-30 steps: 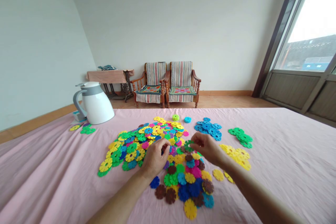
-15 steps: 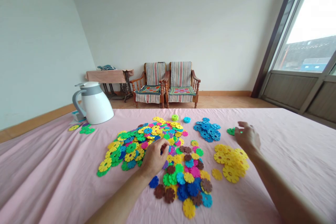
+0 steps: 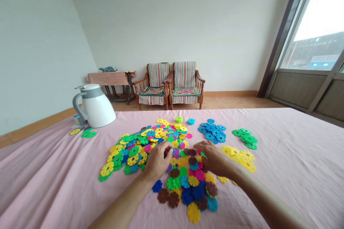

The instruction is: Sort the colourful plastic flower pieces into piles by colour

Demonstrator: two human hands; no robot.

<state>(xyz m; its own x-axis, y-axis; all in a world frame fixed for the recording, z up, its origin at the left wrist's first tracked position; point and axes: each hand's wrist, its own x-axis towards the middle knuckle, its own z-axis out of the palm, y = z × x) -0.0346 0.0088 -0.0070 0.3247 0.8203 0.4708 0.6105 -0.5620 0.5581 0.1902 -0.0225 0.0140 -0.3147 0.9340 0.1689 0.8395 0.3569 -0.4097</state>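
A big heap of mixed flower-shaped plastic discs (image 3: 150,146) lies on the pink cloth (image 3: 53,179). My left hand (image 3: 157,161) rests on the heap's middle with its fingers curled in a pinch; what they hold is hidden. My right hand (image 3: 213,158) lies on the heap's right side, fingers bent down together over a green disc (image 3: 203,154) that peeks out under them. To the right lie sorted piles: blue discs (image 3: 213,132), green discs (image 3: 247,137) and yellow discs (image 3: 240,155).
A white jug (image 3: 94,105) stands at the back left with a few discs (image 3: 84,132) beside it. Two loose discs (image 3: 185,120) lie behind the heap. Beyond the cloth are two wooden armchairs (image 3: 169,86), a small table (image 3: 111,78) and a large window (image 3: 317,35).
My right hand went out to the green pile on the right and has come back to the mixed heap. My left hand has stayed in place.
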